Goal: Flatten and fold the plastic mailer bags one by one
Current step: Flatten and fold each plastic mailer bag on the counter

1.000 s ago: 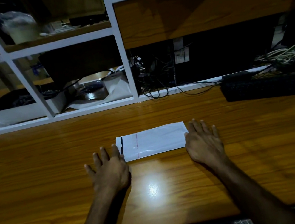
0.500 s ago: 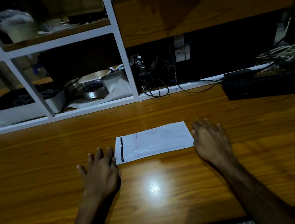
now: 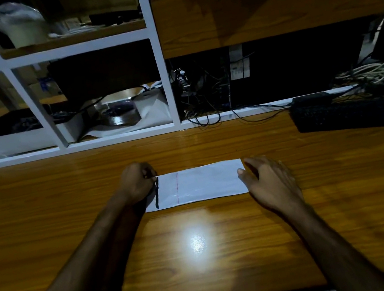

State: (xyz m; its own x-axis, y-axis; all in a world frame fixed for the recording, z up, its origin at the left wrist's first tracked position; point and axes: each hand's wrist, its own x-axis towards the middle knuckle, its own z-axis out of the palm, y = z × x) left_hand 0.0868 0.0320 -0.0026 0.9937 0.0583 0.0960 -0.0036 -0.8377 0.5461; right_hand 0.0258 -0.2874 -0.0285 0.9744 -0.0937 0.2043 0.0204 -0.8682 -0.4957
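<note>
A white plastic mailer bag (image 3: 205, 182) lies flat on the wooden table (image 3: 205, 258), with a black strip and a thin red line near its left end. My left hand (image 3: 138, 181) is at the bag's upper left corner, fingers curled and pinching that corner. My right hand (image 3: 267, 180) rests at the bag's right edge, thumb lying on the bag and fingers loosely spread on the table beside it.
A black keyboard (image 3: 357, 113) lies at the back right of the table. White shelving (image 3: 159, 56) with boxes, bags and tangled cables (image 3: 377, 69) stands behind the table's far edge.
My left hand has moved up and right from flat on the table to pinch the bag's upper left corner. My right hand has shifted so its thumb lies on the right edge.
</note>
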